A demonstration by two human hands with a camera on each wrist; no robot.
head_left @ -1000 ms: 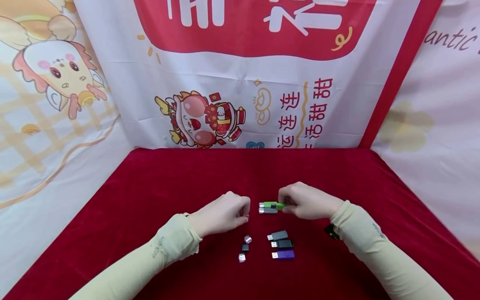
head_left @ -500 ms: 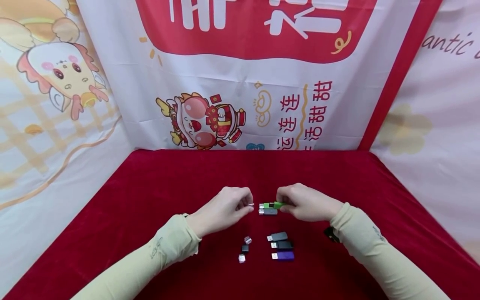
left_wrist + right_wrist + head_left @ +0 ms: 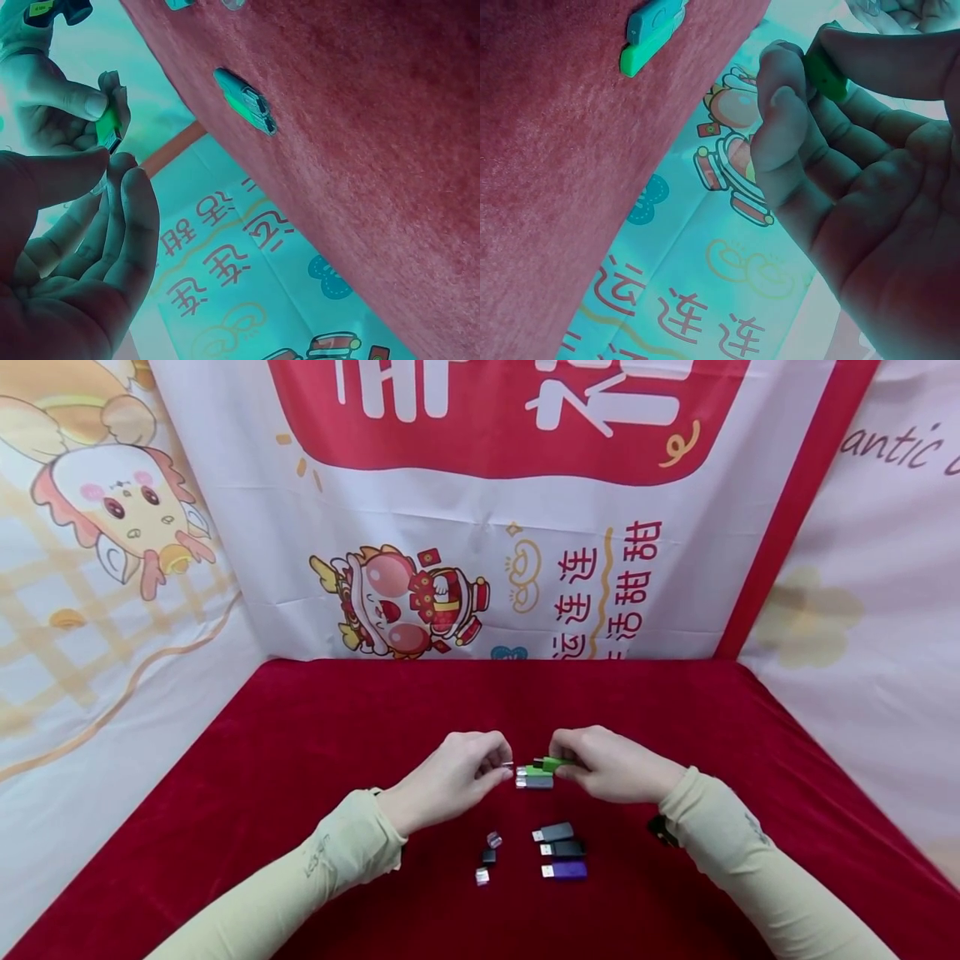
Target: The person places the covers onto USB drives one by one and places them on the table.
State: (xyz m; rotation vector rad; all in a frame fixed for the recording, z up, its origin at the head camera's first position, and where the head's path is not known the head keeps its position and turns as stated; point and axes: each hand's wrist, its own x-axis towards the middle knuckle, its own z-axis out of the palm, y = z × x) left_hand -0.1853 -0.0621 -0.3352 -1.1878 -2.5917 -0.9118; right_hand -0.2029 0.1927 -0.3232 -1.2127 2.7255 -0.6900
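Note:
Between thumb and fingers, my right hand pinches a green USB flash drive, its metal plug pointing left in the head view. My left hand pinches a small clear cap, mostly hidden by the fingertips. The cap and the plug are close together but look apart. Just below the hands, a capped green flash drive and a capped grey flash drive lie side by side on the red cloth.
Nearer me lie uncapped grey, black and purple flash drives. Left of them are a clear cap, a black cap and another clear cap. Printed fabric walls border the table.
The left hand has moved up and right with the clear cap, toward the green flash drive. My right hand has shifted slightly left, bringing the drive a little higher in view.

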